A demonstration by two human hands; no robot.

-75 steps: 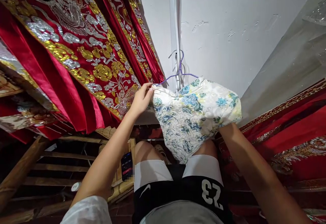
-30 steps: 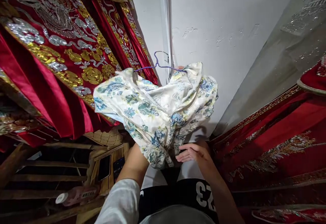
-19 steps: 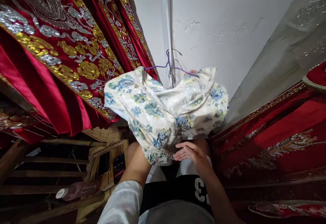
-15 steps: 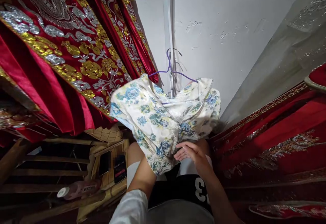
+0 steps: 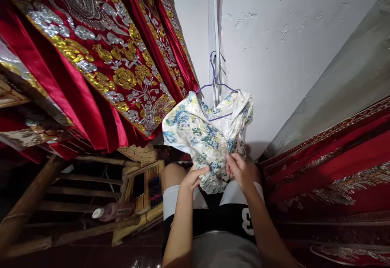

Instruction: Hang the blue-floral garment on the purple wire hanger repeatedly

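A white blouse (image 5: 207,136) with blue and yellow flowers hangs from a purple hanger (image 5: 213,82) in front of the white wall. My left hand (image 5: 194,177) grips the blouse near its lower left edge, thumb on the outside and the other fingers partly behind the cloth. On the other side, my right hand (image 5: 239,168) pinches the blouse's front, fingers curled in. The gathered hem hangs between both hands, above my knees. Inside the neckline the hanger's lower bar shows.
Red velvet cloth (image 5: 124,77) with gold and silver embroidery hangs on the left. More red embroidered cloth (image 5: 335,170) is at the right. A bamboo bench (image 5: 88,207) at lower left bears a pink bottle (image 5: 114,211) and a dark phone (image 5: 155,191).
My left hand has come out from under the blouse to its left edge. My right hand, earlier with fingers extended, has closed on the front. The blouse looks narrower.
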